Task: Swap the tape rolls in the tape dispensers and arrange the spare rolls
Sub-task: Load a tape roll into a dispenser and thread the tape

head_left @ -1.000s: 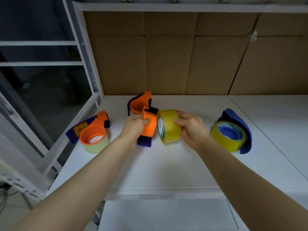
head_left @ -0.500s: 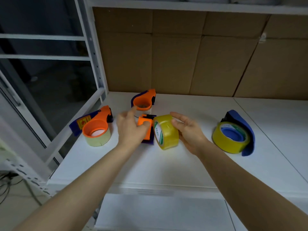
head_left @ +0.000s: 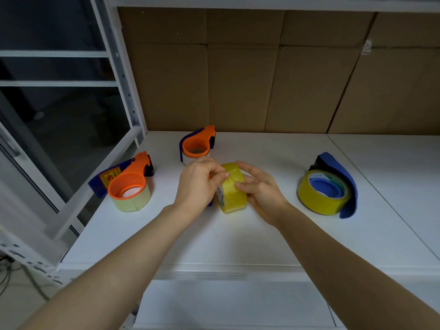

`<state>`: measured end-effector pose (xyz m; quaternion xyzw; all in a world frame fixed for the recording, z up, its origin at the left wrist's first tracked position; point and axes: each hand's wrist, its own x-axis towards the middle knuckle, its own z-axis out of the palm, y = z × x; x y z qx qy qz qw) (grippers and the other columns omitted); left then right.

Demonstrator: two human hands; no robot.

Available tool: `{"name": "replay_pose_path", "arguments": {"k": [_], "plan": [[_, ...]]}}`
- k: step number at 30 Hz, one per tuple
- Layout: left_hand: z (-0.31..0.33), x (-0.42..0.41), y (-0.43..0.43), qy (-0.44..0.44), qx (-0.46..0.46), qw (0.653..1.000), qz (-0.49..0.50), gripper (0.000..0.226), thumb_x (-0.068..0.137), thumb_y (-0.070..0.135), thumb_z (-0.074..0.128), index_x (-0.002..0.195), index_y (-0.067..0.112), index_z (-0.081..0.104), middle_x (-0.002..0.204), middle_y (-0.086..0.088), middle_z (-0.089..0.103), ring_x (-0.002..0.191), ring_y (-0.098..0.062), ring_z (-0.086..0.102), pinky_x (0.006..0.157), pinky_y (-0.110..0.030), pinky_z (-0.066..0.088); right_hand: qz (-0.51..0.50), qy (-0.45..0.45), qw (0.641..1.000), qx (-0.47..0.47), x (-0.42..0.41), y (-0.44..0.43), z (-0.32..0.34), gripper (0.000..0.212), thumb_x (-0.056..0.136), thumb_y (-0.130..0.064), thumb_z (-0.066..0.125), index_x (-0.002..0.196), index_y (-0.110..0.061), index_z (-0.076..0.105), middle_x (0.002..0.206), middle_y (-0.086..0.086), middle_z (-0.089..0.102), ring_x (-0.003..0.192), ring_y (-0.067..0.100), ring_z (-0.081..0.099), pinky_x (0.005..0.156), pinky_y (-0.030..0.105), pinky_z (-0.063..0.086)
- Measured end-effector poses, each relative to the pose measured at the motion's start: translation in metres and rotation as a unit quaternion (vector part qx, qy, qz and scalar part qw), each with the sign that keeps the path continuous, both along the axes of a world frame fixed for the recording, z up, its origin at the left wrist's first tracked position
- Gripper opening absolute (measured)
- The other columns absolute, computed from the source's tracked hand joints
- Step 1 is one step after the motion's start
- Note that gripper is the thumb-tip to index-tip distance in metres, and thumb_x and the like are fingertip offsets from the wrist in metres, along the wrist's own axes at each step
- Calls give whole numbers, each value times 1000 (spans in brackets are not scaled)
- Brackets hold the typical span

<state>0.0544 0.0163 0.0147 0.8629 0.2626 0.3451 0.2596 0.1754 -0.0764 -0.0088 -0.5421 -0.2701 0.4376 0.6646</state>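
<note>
The left hand (head_left: 200, 184) is closed in a pinch, thumb and forefinger meeting on the top of the yellow roll (head_left: 232, 194). To my eye it is feeling for the loose tape end, which has to be found before the roll can be threaded. The right hand (head_left: 259, 194) wraps the roll from the other side, fingers curled behind it and thumb pressed on the outer band. This grip steadies the roll so the pinch has something to work against.

The roll stands on its edge at the middle of the white shelf (head_left: 238, 239) (whether it rests there or hangs just above, I cannot tell). Just behind the left hand a sliver of blue plastic (head_left: 211, 204) shows, probably the dispenser meant to take this roll, though most of it is hidden.

Further out, three loaded dispensers lie on their sides, well apart from the hands:
- The left orange dispenser (head_left: 128, 184) carries a pale roll (head_left: 132, 201).
- The rear orange dispenser (head_left: 196, 146) sits near the cardboard backing (head_left: 238, 79).
- The blue dispenser (head_left: 345, 184) holds a second yellow roll (head_left: 319, 198).

Spread out like this, they leave working room in the centre.
</note>
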Motion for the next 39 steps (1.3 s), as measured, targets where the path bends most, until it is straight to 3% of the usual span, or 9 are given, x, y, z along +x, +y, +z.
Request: {"name": "replay_pose_path", "arguments": {"k": [6, 11, 17, 20, 24, 29, 32, 34, 39], "plan": [[0, 3, 3, 80, 129, 988, -35, 15, 94, 14, 51, 91, 3, 61, 104, -11, 58, 99, -22, 52, 79, -24, 38, -2, -66, 998, 14, -6, -3, 0, 56, 90, 0, 53, 137, -28, 40, 99, 9, 69, 95, 26, 64, 93, 40, 49], [2, 2, 3, 146, 95, 984, -24, 10, 100, 18, 37, 102, 14, 46, 107, -1, 46, 88, -11, 38, 71, -21, 28, -12, -159, 987, 15, -12, -1, 2, 52, 93, -3, 51, 134, -33, 42, 88, 8, 69, 88, 24, 63, 87, 38, 51], [7, 6, -2, 142, 104, 984, 15, 17, 100, 18, 36, 108, 10, 48, 107, -10, 57, 88, -21, 50, 68, -28, 31, -44, -185, 982, -19, -12, 5, 5, 30, 92, -12, 55, 114, -32, 57, 89, 9, 65, 91, 25, 61, 90, 41, 50], [7, 6, 2, 153, 108, 982, 13, 17, 99, 19, 36, 109, 10, 48, 106, -12, 60, 96, -32, 55, 69, -30, 32, -69, -284, 954, -63, -6, 7, 12, 29, 87, -19, 63, 115, -25, 64, 95, -1, 55, 101, 16, 52, 92, 31, 45], [8, 6, 3, 155, 102, 983, -2, 18, 100, 21, 34, 111, 10, 44, 92, -5, 53, 79, -21, 48, 64, -27, 29, -103, -356, 928, -40, -2, 9, 21, 18, 81, -19, 71, 98, -15, 74, 111, -2, 50, 108, 10, 48, 92, 25, 41], [2, 9, -2, 104, 33, 994, 14, 25, 101, 28, 30, 117, 13, 41, 91, -1, 52, 80, -25, 55, 65, -30, 34, -177, -403, 897, -44, -11, 16, 14, 15, 90, -17, 58, 90, -10, 72, 96, 0, 62, 88, 11, 55, 83, 24, 45], [2, 9, -5, 19, -54, 998, -1, 43, 97, 31, 42, 137, 17, 33, 117, -1, 55, 106, -21, 57, 80, -27, 41, -220, -380, 895, -76, -5, 16, 13, 20, 91, -23, 57, 97, -10, 70, 103, 5, 65, 91, 15, 57, 83, 27, 46], [1, 10, -8, 27, -92, 995, -2, 61, 88, 30, 55, 142, 18, 29, 132, -4, 47, 117, -18, 50, 90, -25, 40, -245, -355, 898, -87, 3, 15, 16, 22, 90, -24, 59, 97, -7, 70, 101, 10, 68, 91, 21, 60, 82, 31, 47], [6, 22, -18, 82, -308, 946, -53, 45, 85, 36, 65, 120, 12, 53, 103, -4, 63, 93, -18, 61, 77, -28, 49, -236, -387, 887, -91, 9, 14, 22, 21, 87, -23, 62, 95, -7, 73, 99, 7, 70, 88, 19, 62, 73, 23, 42]]}}
